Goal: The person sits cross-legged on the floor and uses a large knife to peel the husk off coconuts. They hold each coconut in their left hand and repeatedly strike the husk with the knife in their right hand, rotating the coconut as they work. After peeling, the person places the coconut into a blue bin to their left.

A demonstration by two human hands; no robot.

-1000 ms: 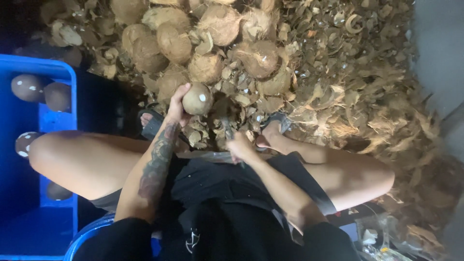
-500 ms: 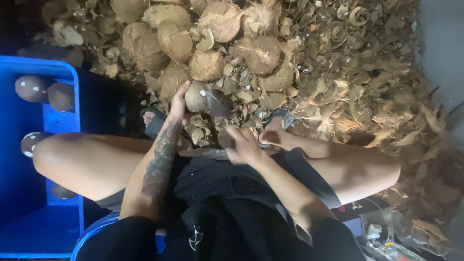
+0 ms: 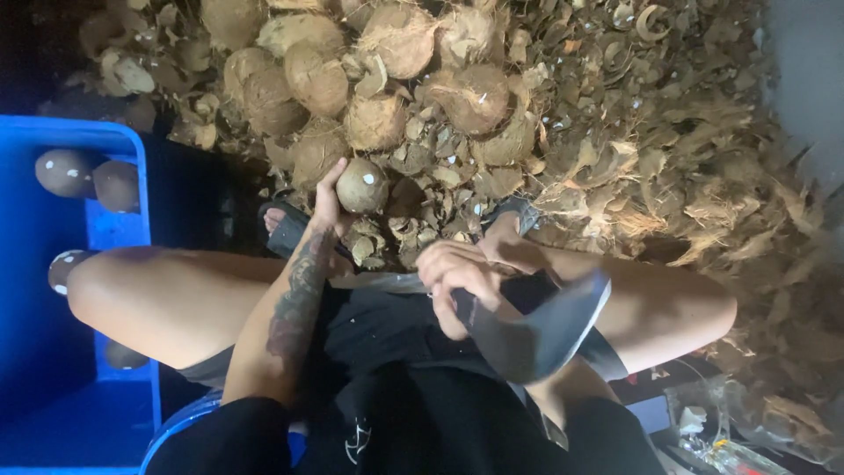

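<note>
Head view: the left hand [image 3: 330, 198], near the middle of the frame, wraps its fingers around a small round peeled coconut [image 3: 361, 186] and holds it just above the ground. The right hand [image 3: 457, 277], a bit lower and to the right, is closed tight around the handle of a wide dark blade [image 3: 536, 330]. The blade is blurry, so its edge is hard to make out; it may be a big chopping knife. The handle is hidden inside the fist.

Past the hands, a heap of brown hairy coconuts [image 3: 387, 79] and torn husk bits [image 3: 668, 167] fills the top of the frame. At the left, a blue crate [image 3: 105, 229] holds more peeled coconuts [image 3: 66, 171]; its lower part is cut off. At the lower right, some clear plastic wrapping [image 3: 721, 444] is too dark to tell apart.
</note>
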